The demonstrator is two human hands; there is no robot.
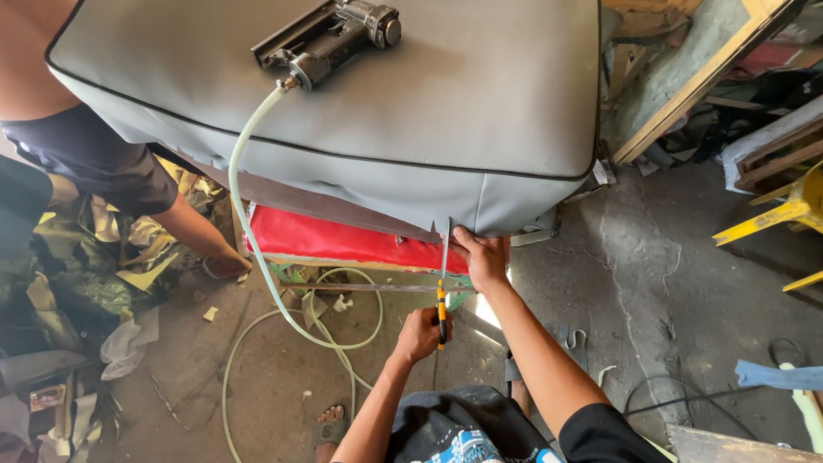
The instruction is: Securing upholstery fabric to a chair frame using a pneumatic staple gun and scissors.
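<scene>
while right hand (486, 260) pinches grey cover (429, 111), left hand (420, 334) grips knife (442, 296) upright.

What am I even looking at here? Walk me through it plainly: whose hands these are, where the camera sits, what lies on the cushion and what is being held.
There is no machine here, only a person at work. The single picture comes from a camera worn on that person's head, looking down at their own arms.

The big grey padded cushion with black piping fills the top. On it lies a dark metal air stapler, fed by a pale green hose that loops down onto the concrete floor. Beneath the cushion a red covered panel shows.

The left hand has its grip closed on a yellow-and-black handled cutting knife, blade pointing up at the cushion's lower edge. The right hand pinches that grey edge beside the blade.

At the left, a second person's arm reaches down towards the floor.
</scene>
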